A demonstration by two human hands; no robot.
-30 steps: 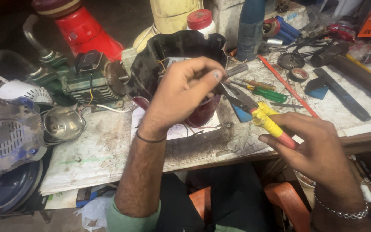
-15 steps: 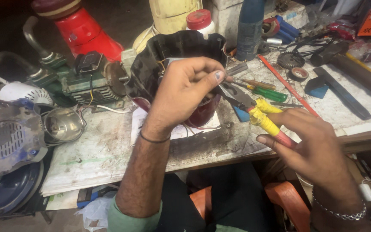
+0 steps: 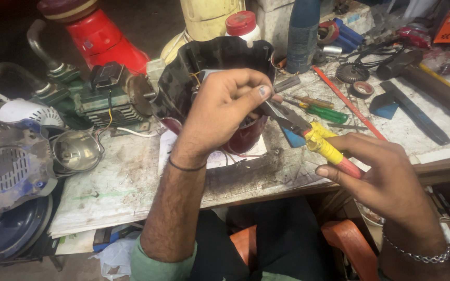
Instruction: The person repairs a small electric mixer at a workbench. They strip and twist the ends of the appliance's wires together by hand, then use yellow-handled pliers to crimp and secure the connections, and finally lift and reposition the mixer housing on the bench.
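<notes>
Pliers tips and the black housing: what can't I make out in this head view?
- Tips of the pliers: hidden behind the left hand.
- Whatever the left fingers pinch: too small to tell.
- Inside of the black housing: covered by the left hand, and dark.
- Right hand: its wrist is cut off by the bottom edge.

Change since one second ago is slight. The right hand (image 3: 386,179), at the lower right of the frame, has shifted a little downward and toward the right edge, drawing the yellow-and-red-handled pliers (image 3: 316,140) with it; the handles now sit lower in the frame. The left hand (image 3: 222,112), at centre, has its thumb and fingertips pinched more tightly at the rim of the dark, battered metal motor housing (image 3: 204,57), beside the pliers' nose.
</notes>
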